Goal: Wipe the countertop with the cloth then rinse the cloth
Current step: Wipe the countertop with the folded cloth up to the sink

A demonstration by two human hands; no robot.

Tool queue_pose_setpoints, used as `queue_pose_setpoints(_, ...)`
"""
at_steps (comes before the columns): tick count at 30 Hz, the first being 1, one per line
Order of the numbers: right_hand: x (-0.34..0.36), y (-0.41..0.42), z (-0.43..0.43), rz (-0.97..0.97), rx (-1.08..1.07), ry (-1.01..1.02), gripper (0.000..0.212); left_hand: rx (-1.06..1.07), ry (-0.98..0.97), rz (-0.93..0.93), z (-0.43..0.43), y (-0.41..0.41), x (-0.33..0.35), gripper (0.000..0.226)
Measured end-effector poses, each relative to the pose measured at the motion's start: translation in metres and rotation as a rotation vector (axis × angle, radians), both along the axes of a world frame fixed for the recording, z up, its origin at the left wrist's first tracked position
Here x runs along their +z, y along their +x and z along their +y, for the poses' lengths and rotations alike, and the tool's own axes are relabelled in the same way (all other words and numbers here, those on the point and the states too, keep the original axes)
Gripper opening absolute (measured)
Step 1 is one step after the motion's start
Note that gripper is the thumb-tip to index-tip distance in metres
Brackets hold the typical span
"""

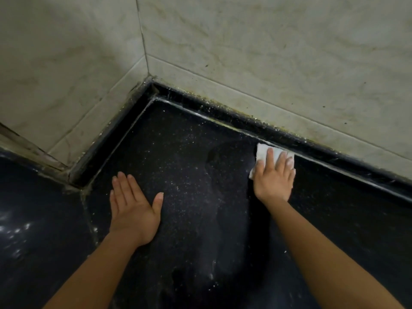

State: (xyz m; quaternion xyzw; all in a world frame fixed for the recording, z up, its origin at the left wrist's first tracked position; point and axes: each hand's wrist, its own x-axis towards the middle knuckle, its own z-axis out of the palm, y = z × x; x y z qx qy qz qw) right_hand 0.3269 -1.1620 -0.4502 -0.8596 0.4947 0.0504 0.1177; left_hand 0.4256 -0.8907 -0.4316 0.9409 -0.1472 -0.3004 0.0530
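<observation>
A black speckled countertop (189, 166) fills the lower part of the head view, reaching into a tiled corner. A small white cloth (262, 152) lies on it at the back right, against the raised black back edge. My right hand (275, 177) presses flat on the cloth with straight fingers, covering most of it. My left hand (133, 208) rests palm down on the bare counter to the left, fingers spread, holding nothing. Faint wet streaks show on the stone between my hands.
Pale marble-look wall tiles (267, 52) rise behind and to the left, meeting at a corner. A raised black ledge (223, 110) with grimy grout runs along the wall foot. A seam (89, 215) splits the counter at left, with a shiny slab beyond.
</observation>
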Motion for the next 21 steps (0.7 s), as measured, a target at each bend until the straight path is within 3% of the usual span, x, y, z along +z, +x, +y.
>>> queue_pose_setpoints(4,-0.004,0.071,0.034,-0.032,-0.097,0.096,0.057,0.010,-0.010,-0.020,0.000,0.000,-0.002,0.083)
queue_pose_setpoints(9,-0.003,0.123,0.071,-0.051,0.145,0.132,0.056,0.020,-0.031,-0.047,0.001,0.000,-0.004,0.084)
queue_pose_setpoints(17,0.008,0.066,0.074,-0.052,0.819,0.178,0.051,0.030,-0.034,-0.047,0.000,0.000,-0.002,0.083)
queue_pose_setpoints(19,0.009,0.043,0.067,-0.039,0.877,0.166,0.053,0.031,-0.049,-0.044,0.001,0.000,-0.003,0.083)
queue_pose_setpoints(21,0.008,0.033,0.053,-0.047,0.766,0.130,0.053,0.028,-0.053,-0.047,0.002,0.000,-0.003,0.083)
